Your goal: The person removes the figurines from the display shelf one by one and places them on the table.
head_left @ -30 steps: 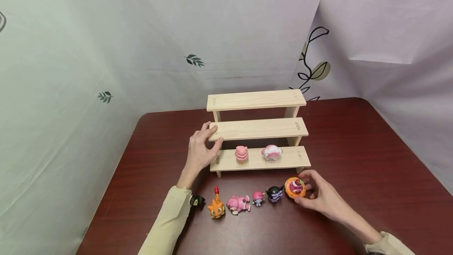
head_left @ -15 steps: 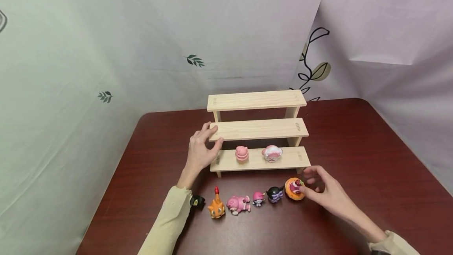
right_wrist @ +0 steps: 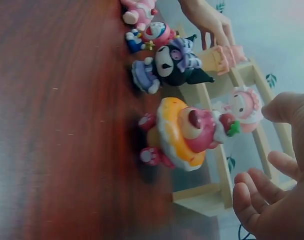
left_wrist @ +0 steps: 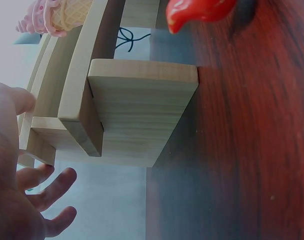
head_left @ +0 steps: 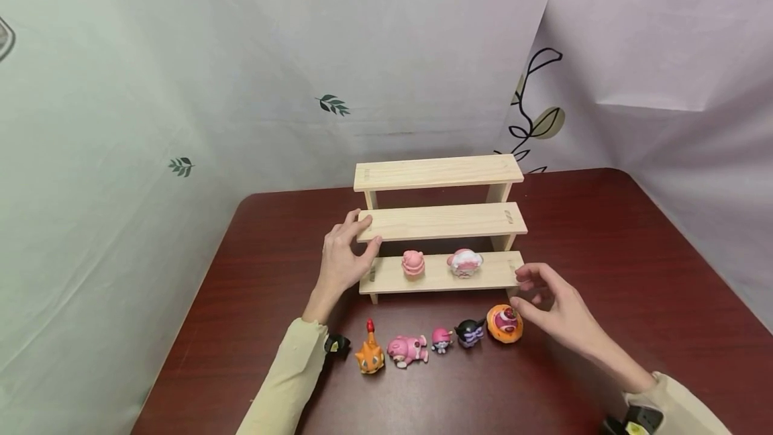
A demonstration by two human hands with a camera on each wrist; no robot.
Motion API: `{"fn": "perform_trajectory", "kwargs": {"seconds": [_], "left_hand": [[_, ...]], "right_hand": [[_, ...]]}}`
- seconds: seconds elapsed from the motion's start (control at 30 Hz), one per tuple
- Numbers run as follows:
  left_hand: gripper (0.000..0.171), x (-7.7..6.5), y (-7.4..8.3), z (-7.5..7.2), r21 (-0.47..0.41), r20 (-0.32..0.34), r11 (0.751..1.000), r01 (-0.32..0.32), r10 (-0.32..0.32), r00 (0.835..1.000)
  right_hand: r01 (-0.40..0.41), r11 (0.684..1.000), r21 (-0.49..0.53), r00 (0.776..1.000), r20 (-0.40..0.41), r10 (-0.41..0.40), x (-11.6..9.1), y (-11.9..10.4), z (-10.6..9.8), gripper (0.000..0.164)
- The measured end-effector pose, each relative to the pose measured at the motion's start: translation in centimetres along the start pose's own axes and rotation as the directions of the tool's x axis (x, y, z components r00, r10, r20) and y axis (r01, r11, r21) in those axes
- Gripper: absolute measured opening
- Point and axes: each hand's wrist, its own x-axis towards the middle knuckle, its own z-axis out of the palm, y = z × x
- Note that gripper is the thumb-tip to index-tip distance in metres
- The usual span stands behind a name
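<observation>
My left hand [head_left: 345, 254] holds the left end of the middle step of a three-tier wooden display shelf [head_left: 443, 221], thumb at the front edge and fingertips on top. In the left wrist view the thumb [left_wrist: 22, 100] sits against the step. My right hand [head_left: 561, 307] has nothing in it, its fingers loosely bent by the right end of the lowest step. Just below and left of it stands a pink bear figurine in an orange ring [head_left: 504, 324]. The right wrist view shows this figurine [right_wrist: 194, 130] upright on the table, apart from the fingers.
On the lowest step stand a pink ice-cream-cone figurine [head_left: 413, 264] and a pink-and-white figurine [head_left: 465, 263]. Along the dark red table [head_left: 604, 240] are an orange figurine with a red-tipped tail [head_left: 370, 356], a lying pink bear [head_left: 407, 350], a small pink-capped figurine [head_left: 441, 340] and a black-hooded figurine [head_left: 470, 332].
My right hand has let go of the ringed bear figurine and moved up and slightly right, toward the lowest step's end. The figurine stays at the row's right end. My left hand has not moved.
</observation>
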Motion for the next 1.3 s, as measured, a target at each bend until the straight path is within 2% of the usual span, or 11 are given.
{"fn": "perform_trajectory", "kwargs": {"seconds": [0.33, 0.73, 1.07, 1.3], "left_hand": [[0.043, 0.0, -0.1, 0.0, 0.006, -0.007, 1.0, -0.009, 0.009, 1.0], [0.042, 0.0, -0.1, 0.1, 0.0, 0.0, 1.0, -0.008, 0.008, 1.0], [0.043, 0.0, -0.1, 0.0, 0.009, 0.0, 1.0, -0.005, 0.005, 1.0], [0.043, 0.0, 0.0, 0.0, 0.006, 0.006, 1.0, 0.002, -0.002, 1.0]], "right_hand": [[0.105, 0.994, 0.031, 0.994, 0.032, -0.106, 2.6, -0.3, 0.4, 0.046], [0.154, 0.987, 0.04, 0.985, 0.073, -0.157, 4.2, -1.0, 1.2, 0.048], [0.165, 0.986, 0.036, 0.978, 0.125, -0.168, 5.7, -1.1, 1.7, 0.043], [0.181, 0.982, 0.051, 0.97, 0.156, -0.187, 6.4, -1.1, 2.0, 0.047]]}}
